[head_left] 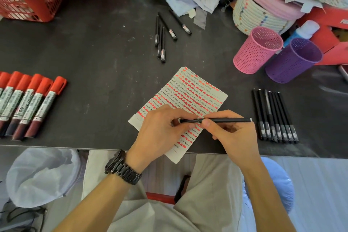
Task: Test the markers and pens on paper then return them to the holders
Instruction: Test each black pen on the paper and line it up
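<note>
Pen (216, 120) is lying level, left to right, between both hands just above the near half of the paper (197, 90). The left hand (162, 128) is curling its fingers round the pen's left end, hiding that tip, while the right hand (231, 132) is pinching the barrel with thumb and forefinger, the rest of the barrel running out right over its knuckles. A seam in the pen is showing between the two grips. The pen is slim and matte black, with a small white tip at its right end. The paper is sitting askew on the dark table (94, 52), its near corner hanging over the near edge, and it is carrying rows of red dabs and black scribbles. Bare tabletop is lying open left of the paper, up to the red markers (28, 103), which are lined up side by side with caps pointing far. To the right, a narrow strip is separating the right hand from a tight row of black pens (275, 115). Five more pens (163, 34) are lying loose on the far side, well apart from the paper. At far right a pink holder (256, 51) and a purple holder (293, 60) are standing just beside each other, mouths open, with clutter crowding behind them.
</note>
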A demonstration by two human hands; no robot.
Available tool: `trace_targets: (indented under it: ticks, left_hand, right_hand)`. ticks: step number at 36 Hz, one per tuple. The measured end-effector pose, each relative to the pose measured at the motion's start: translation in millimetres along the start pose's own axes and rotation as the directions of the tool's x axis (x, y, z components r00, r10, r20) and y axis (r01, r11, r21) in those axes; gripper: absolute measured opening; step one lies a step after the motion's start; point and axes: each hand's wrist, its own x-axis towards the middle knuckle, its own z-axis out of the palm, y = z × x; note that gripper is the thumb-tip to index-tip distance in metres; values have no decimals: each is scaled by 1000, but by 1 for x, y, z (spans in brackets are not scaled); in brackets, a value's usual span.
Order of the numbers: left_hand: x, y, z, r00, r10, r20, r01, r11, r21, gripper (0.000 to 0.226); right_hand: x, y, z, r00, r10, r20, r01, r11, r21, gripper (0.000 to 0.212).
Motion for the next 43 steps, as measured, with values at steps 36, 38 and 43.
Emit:
trace_targets:
  ticks: [36,38,43]
  left_hand:
    - [11,-2,-62,996,88,-9,-84,972,221,23]
    - [13,-12,-70,993,105,51,-116,931,346,28]
    - [11,-29,-70,979,126,161,-189,858,478,34]
  right_hand:
    - [11,-10,-110,892,285,-349,-242,956,163,12]
    - [14,-11,-134,893,303,-333,-298,952,68,10]
    - [22,-7,-173,882,314,-352,-418,866,-276,28]
